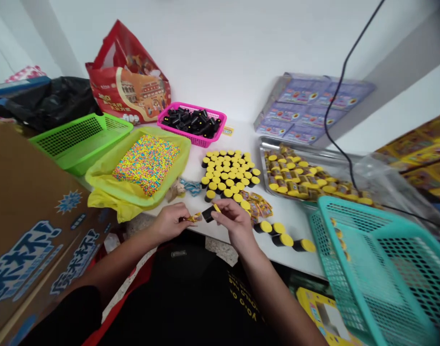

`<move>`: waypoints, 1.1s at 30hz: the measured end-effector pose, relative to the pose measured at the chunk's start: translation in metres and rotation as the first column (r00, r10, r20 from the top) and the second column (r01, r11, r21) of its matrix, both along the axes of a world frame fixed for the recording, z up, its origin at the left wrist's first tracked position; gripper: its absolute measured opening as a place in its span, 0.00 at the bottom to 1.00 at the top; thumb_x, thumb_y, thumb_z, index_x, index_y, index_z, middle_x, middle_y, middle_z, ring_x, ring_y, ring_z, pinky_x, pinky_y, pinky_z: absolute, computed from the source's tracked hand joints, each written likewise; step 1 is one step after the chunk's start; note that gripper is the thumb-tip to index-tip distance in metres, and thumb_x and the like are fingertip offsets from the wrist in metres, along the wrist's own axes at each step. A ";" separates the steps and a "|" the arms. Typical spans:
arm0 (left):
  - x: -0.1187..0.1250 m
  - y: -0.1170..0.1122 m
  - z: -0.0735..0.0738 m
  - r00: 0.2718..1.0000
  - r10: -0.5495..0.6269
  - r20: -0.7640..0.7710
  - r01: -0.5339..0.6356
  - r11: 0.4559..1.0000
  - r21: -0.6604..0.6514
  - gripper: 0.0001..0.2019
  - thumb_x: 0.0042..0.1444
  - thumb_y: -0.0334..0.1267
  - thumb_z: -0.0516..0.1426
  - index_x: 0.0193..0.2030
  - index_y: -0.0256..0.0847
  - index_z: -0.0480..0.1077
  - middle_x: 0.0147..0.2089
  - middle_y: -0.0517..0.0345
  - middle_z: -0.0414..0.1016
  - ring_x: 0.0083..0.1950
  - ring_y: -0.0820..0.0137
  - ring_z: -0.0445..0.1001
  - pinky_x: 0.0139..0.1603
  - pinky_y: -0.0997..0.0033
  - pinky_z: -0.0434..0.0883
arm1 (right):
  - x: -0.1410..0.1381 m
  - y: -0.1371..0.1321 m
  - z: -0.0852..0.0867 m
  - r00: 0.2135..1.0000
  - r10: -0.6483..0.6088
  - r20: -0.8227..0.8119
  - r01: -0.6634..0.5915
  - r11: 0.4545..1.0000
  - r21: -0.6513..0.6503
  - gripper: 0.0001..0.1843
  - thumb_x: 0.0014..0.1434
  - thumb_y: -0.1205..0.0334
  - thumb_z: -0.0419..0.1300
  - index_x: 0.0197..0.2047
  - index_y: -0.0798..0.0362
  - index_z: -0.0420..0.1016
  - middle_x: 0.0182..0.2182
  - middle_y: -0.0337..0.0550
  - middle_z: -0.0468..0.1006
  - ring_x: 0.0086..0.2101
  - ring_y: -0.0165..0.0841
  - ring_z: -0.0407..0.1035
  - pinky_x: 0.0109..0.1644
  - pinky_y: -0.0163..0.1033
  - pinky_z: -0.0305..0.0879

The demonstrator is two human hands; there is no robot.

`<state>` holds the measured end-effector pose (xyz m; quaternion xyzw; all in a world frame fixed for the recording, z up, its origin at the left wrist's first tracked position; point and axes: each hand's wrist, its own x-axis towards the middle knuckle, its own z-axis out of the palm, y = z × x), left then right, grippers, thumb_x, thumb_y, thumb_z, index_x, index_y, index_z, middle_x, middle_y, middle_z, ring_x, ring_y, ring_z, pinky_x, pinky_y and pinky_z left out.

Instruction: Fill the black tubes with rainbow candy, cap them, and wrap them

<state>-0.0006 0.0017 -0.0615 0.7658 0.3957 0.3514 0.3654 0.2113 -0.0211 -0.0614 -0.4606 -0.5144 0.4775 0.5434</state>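
My left hand (169, 222) pinches a small gold sachet (193, 218) by one end. My right hand (232, 221) grips a black tube (208, 214) with a yellow cap, and the sachet's tip lies close to the tube's mouth. Just beyond my hands, many upright capped tubes (227, 173) stand packed on the white table (191, 204). A scatter of gold sachets (258, 209) lies near my right hand. Several capped tubes (283, 239) lie on their sides to its right.
Behind the tubes are a pink basket (191, 124) of black tubes and a yellow-lined tray of colourful candy beads (146, 164). A steel tray (295, 173) holds wrapped tubes. A teal basket (371, 269) sits at right, a cardboard box (32, 216) at left.
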 end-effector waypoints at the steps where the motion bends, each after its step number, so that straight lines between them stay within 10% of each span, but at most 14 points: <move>1: 0.004 0.000 0.000 1.000 -0.024 -0.010 0.024 1.000 0.019 0.13 0.51 0.39 0.64 0.20 0.41 0.69 0.24 0.59 0.66 0.28 0.70 0.64 0.31 0.72 0.59 | 0.002 -0.002 0.005 0.999 0.035 0.003 -0.035 0.999 0.006 0.17 0.48 0.52 0.71 0.39 0.50 0.78 0.28 0.39 0.76 0.28 0.32 0.68 0.30 0.36 0.63; 13: 0.036 0.003 0.007 0.984 -0.108 0.139 0.128 0.982 -0.141 0.04 0.48 0.37 0.65 0.30 0.39 0.79 0.29 0.56 0.74 0.31 0.70 0.70 0.33 0.73 0.64 | 0.015 -0.011 0.007 0.995 0.040 -0.095 -0.050 0.994 -0.100 0.15 0.45 0.54 0.73 0.34 0.51 0.78 0.22 0.34 0.74 0.21 0.27 0.64 0.25 0.34 0.59; 21: 0.050 0.003 0.008 0.942 -0.057 0.330 0.229 0.830 -0.509 0.12 0.41 0.41 0.69 0.29 0.35 0.76 0.22 0.62 0.71 0.23 0.75 0.65 0.27 0.74 0.63 | 0.013 -0.014 0.013 0.997 -0.082 -0.003 0.082 0.996 -0.044 0.14 0.46 0.54 0.71 0.32 0.51 0.76 0.22 0.35 0.74 0.22 0.27 0.63 0.26 0.35 0.62; 33: 0.068 0.000 -0.004 0.896 0.116 0.429 0.229 0.707 -0.669 0.14 0.36 0.36 0.70 0.28 0.35 0.74 0.26 0.62 0.73 0.29 0.75 0.69 0.35 0.72 0.64 | 0.013 -0.019 0.002 0.972 -0.165 0.166 0.165 0.986 0.011 0.14 0.49 0.51 0.69 0.32 0.51 0.76 0.27 0.39 0.76 0.27 0.32 0.67 0.31 0.37 0.64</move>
